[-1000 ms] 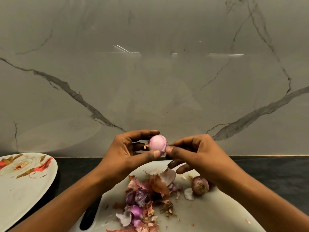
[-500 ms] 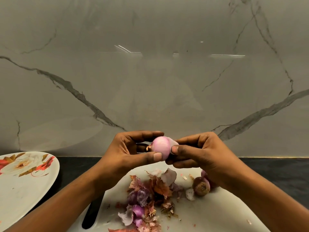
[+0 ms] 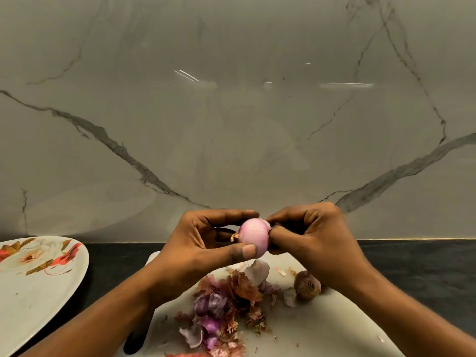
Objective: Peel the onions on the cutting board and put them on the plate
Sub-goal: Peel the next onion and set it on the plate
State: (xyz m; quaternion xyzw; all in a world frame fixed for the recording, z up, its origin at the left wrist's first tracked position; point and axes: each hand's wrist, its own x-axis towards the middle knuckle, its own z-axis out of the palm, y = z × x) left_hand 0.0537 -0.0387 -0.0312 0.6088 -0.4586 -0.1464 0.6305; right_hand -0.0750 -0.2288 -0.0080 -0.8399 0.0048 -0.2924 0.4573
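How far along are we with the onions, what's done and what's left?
Done: a pile of skins lies on the cutting board. In hand: the left hand holds a nearly bare pink onion while the right hand pinches at its end. Left: one brown-skinned onion on the board, unpeeled, and the visible part of the plate holds no onion yet.

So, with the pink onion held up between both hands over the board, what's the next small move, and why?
Probably tear the skin flap free. The right hand pinches it at the right end of the onion, which the left hand grips and which otherwise looks bare. Then it could go to the plate on the left.
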